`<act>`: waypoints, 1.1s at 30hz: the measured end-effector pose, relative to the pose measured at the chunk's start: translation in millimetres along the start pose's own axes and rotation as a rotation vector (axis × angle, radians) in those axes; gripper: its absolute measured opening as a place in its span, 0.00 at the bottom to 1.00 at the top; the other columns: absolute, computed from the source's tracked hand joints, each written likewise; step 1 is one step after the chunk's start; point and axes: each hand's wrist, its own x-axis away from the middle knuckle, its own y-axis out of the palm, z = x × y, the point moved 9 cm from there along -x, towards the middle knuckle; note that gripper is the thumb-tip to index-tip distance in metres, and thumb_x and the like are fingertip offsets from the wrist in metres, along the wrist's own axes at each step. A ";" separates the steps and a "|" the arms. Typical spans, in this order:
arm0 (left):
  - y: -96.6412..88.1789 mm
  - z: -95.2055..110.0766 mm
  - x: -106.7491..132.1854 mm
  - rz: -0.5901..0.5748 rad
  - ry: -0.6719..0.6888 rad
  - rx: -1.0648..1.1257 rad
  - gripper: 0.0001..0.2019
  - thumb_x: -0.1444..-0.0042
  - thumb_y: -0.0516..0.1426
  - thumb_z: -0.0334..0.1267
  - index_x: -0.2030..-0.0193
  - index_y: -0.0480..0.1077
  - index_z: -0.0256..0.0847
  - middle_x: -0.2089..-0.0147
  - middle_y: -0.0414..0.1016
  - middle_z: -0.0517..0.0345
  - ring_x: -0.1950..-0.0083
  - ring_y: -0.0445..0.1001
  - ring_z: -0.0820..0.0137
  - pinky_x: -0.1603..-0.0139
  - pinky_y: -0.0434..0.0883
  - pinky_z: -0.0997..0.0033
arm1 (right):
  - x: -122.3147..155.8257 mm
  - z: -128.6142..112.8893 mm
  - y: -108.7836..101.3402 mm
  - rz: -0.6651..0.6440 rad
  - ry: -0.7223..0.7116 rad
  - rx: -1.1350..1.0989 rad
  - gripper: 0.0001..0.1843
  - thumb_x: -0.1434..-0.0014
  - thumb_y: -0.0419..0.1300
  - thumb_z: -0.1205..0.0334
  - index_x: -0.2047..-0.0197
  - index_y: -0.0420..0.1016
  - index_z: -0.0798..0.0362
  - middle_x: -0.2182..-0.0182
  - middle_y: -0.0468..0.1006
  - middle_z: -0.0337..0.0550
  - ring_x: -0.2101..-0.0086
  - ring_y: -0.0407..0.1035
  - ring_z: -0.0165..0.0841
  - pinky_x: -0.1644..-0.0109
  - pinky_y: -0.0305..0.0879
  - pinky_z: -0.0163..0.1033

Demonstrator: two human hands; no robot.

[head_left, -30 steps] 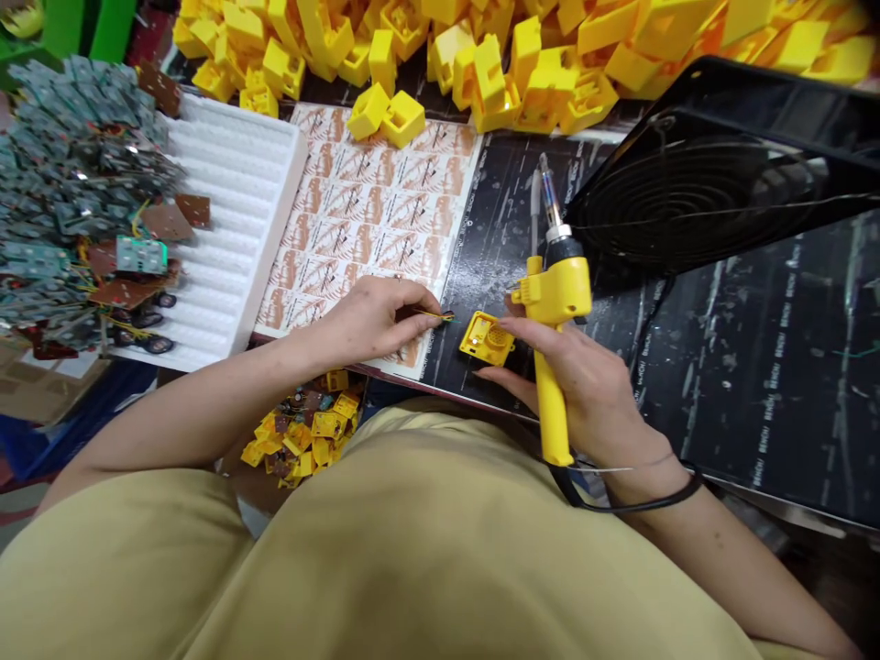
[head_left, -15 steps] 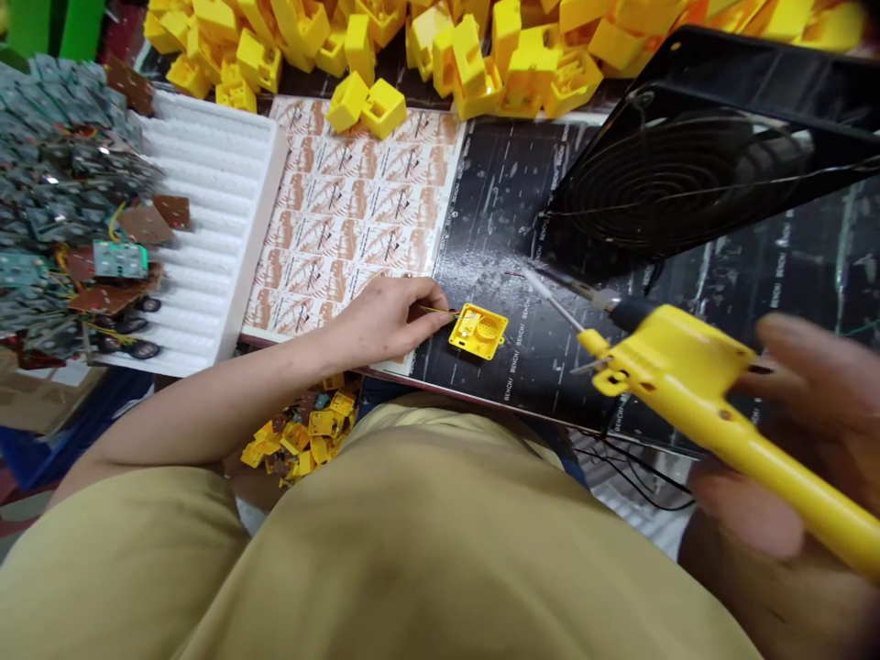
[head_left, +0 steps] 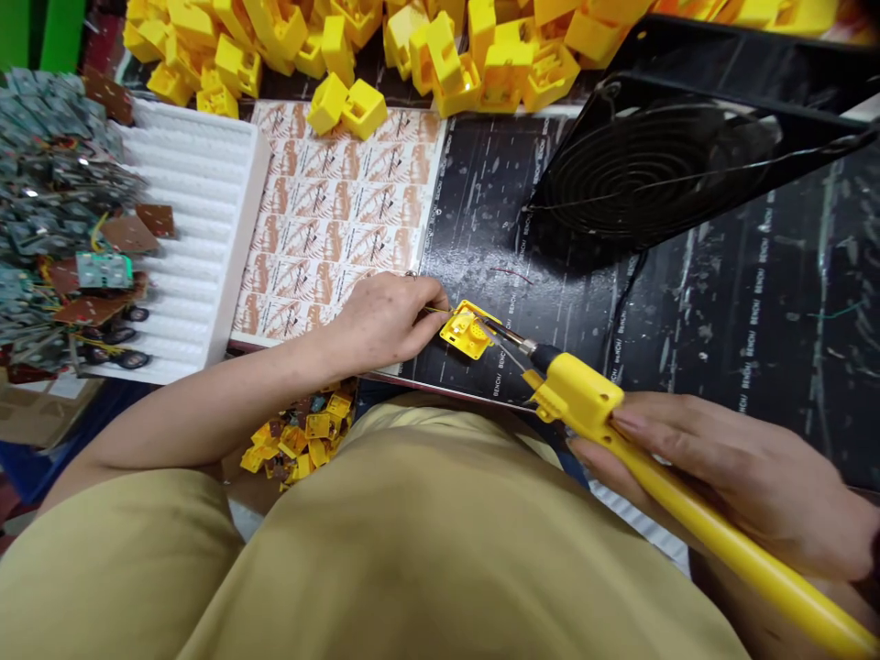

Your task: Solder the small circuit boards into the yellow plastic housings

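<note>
My right hand point(head_left: 729, 458) is wrapped round a yellow soldering iron point(head_left: 584, 394) with a thin feed tube beside its metal barrel. The tip reaches over a small yellow plastic housing point(head_left: 468, 332) that lies with its hollow side up on the black bench. Just left of the housing, my left hand point(head_left: 399, 316) is closed in a pinch on a thin wire point(head_left: 434, 310) that runs toward the housing. Whether the tip touches anything inside the housing is too small to tell.
A black fan point(head_left: 653, 174) stands at the back right. Yellow housings point(head_left: 481, 55) are heaped along the back. On the left, circuit boards point(head_left: 61, 202) are piled on a white foam tray point(head_left: 199, 202). A printed sheet point(head_left: 336, 202) covers the middle. More yellow parts point(head_left: 302, 440) sit below the bench edge.
My right hand has brought the soldering iron leftward, and its tip is now over the small yellow housing. My left hand stays in its pinch beside the housing. The view has shifted slightly.
</note>
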 end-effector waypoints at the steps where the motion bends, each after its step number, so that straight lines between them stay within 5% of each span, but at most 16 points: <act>1: 0.4 0.2 -0.2 0.001 0.003 -0.007 0.12 0.40 0.52 0.39 0.60 0.76 0.38 0.65 0.81 0.54 0.65 0.77 0.65 0.63 0.67 0.67 | -0.1 -3.2 1.0 -0.002 -0.021 0.011 0.24 0.41 0.66 0.63 0.43 0.66 0.43 0.65 0.81 0.37 0.64 0.78 0.30 0.61 0.77 0.32; 6: 2.9 2.0 -1.8 -0.018 0.018 -0.049 0.14 0.38 0.51 0.41 0.60 0.76 0.38 0.63 0.81 0.53 0.65 0.77 0.64 0.63 0.68 0.66 | -4.4 -9.2 9.0 -0.049 -0.088 0.080 0.06 0.37 0.60 0.65 0.55 0.71 0.51 0.67 0.80 0.43 0.64 0.77 0.29 0.59 0.76 0.32; 11: 2.3 3.5 -4.1 -0.053 0.005 -0.117 0.14 0.38 0.50 0.42 0.58 0.76 0.39 0.62 0.81 0.54 0.61 0.79 0.61 0.62 0.68 0.65 | -10.6 -22.6 7.8 -0.014 -0.181 0.145 0.14 0.45 0.68 0.71 0.58 0.70 0.52 0.64 0.80 0.39 0.64 0.76 0.27 0.60 0.74 0.30; 16: 1.0 7.0 -6.5 -0.093 -0.005 -0.166 0.14 0.37 0.50 0.41 0.57 0.76 0.40 0.63 0.81 0.54 0.60 0.79 0.60 0.61 0.69 0.64 | -8.9 -18.9 -2.2 -0.056 -0.129 0.153 0.09 0.39 0.62 0.70 0.56 0.69 0.52 0.65 0.80 0.40 0.63 0.77 0.28 0.60 0.75 0.31; 21: 0.8 9.5 -7.6 -0.109 -0.002 -0.186 0.15 0.37 0.50 0.42 0.56 0.76 0.40 0.63 0.81 0.54 0.60 0.79 0.60 0.62 0.69 0.65 | 1.4 -8.7 -12.1 -0.016 -0.115 0.151 0.15 0.42 0.66 0.67 0.53 0.68 0.48 0.65 0.80 0.38 0.65 0.77 0.28 0.62 0.76 0.32; 33: -1.3 11.8 -8.9 -0.098 0.005 -0.205 0.15 0.38 0.51 0.42 0.57 0.77 0.40 0.63 0.81 0.54 0.61 0.79 0.61 0.66 0.66 0.68 | -8.9 -15.9 3.4 -0.060 -0.109 0.096 0.06 0.38 0.61 0.70 0.59 0.69 0.53 0.67 0.78 0.40 0.65 0.76 0.28 0.60 0.75 0.31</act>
